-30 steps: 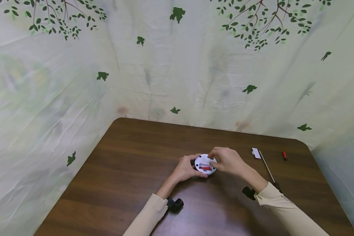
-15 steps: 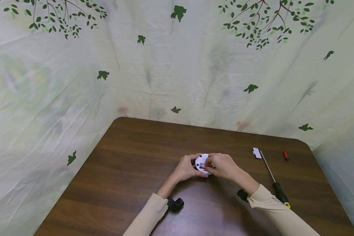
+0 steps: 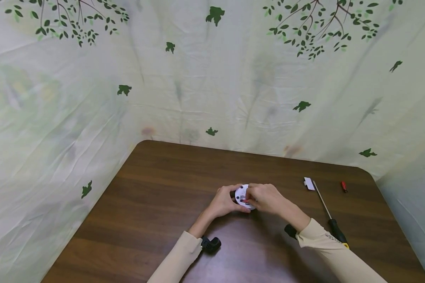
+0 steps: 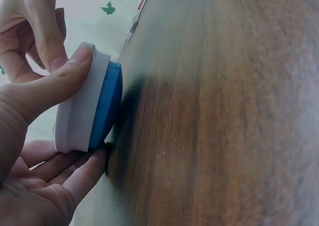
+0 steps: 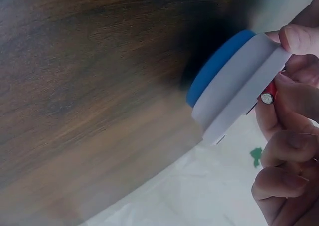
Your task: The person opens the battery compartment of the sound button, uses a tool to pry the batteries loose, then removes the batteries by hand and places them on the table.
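My left hand (image 3: 226,203) grips a round white device (image 3: 241,192) by its rim, thumb on the near side and fingers on the far side. The device is tilted low over the table, its blue face (image 4: 107,106) turned down and its dotted white back with the battery slot turned up. Fingers of my right hand (image 3: 267,197) reach into that slot from the right and pinch a red battery (image 5: 268,95), whose metal end sticks out past the white back. The right hand covers much of the slot in the head view.
To the right lie a small white cover (image 3: 309,183), a long screwdriver (image 3: 334,228) with a black and yellow handle partly behind the right sleeve, and another red battery (image 3: 344,186). A leaf-printed curtain (image 3: 184,98) hangs behind the brown table (image 3: 156,177).
My right hand has come down and left from beside the device onto the battery slot, and its fingers have closed on the red battery. The left hand has stayed in place.
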Tool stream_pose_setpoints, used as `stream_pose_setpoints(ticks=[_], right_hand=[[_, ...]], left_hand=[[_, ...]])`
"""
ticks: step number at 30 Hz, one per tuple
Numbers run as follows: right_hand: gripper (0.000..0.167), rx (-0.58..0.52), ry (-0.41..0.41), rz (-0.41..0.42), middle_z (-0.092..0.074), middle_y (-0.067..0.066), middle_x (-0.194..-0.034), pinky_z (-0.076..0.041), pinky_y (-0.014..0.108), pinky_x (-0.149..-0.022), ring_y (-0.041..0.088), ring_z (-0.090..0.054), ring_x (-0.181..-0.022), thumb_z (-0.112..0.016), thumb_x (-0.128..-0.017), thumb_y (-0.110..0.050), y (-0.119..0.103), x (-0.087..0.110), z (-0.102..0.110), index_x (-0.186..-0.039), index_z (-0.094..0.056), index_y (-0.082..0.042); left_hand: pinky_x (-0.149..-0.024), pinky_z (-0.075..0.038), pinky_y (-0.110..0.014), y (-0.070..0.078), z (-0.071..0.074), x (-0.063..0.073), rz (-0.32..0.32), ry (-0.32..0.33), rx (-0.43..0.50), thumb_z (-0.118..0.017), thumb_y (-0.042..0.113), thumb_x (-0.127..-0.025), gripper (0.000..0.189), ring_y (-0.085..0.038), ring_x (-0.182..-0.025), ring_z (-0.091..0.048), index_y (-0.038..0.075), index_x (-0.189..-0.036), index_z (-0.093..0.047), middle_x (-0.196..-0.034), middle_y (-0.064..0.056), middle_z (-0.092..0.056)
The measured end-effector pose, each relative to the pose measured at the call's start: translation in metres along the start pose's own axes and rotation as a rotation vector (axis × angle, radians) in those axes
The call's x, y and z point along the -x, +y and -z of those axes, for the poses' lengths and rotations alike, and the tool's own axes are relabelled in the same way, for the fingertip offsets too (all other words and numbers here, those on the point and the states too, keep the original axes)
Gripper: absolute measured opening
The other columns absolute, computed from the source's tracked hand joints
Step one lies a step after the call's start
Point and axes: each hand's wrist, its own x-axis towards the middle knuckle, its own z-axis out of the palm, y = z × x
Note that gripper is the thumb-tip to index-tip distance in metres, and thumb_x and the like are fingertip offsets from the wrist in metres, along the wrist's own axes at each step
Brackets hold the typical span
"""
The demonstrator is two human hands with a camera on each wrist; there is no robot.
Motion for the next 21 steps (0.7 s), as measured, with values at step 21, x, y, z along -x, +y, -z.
stream_pose_setpoints(ticks=[21], right_hand=[[0.009,0.081,0.089,-0.141,-0.067,-0.003,-0.084,-0.046,0.024,-0.052,0.008,-0.06,-0.062,-0.081,-0.084,-0.011,0.034,0.026,0.031,-0.086,-0.074,-0.015]], left_hand=[[-0.108,-0.05,-0.044,0.001,-0.002,0.001,-0.004,0.038,-0.003,-0.101,0.029,-0.064,0.086,-0.026,-0.128,-0.064,0.005,-0.138,-0.065,-0.135,-0.013,-0.07]])
